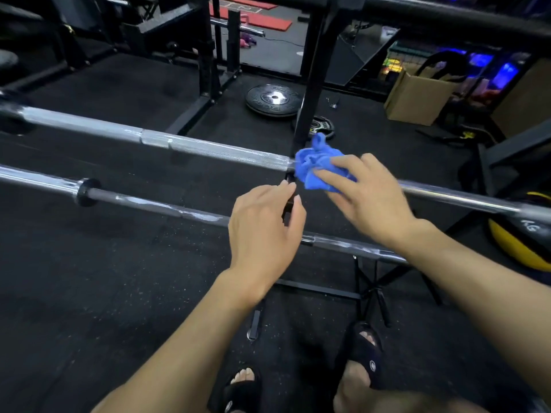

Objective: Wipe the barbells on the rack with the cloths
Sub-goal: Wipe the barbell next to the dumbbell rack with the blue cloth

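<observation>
Hands at the rack upright, wiping in progress. The right hand [363, 192] lays its fingers over a crumpled blue microfibre cloth [317, 165], pressing it onto the upper chrome barbell [208, 152] just where the knurled shaft meets the black steel rack upright [311, 84]. This grip is a flat press: the fingers lie nearly straight across the cloth rather than curling round the bar. The left hand [265, 231] hovers just beside it, fingers relaxed and holding nothing, its fingertips near the black bar hook [289, 201] on the upright. A second, lower steel barbell [155, 205] runs parallel below, passing under the left hand; pale streaks show along its shaft. Black rubber gym flooring [89, 293] lies beneath, with a black weight plate [272, 99] lying flat beyond the rack.

Judged as the step in hand: wiping the upper bar beside its support. To do it well, the cloth should wrap further round the shaft so that the underside is reached, and travel should follow the bar's length with steady pressure, since knurling tends to hold grime. The free hand could steady the bar against rolling in its hook. Only one cloth is visible here.
</observation>
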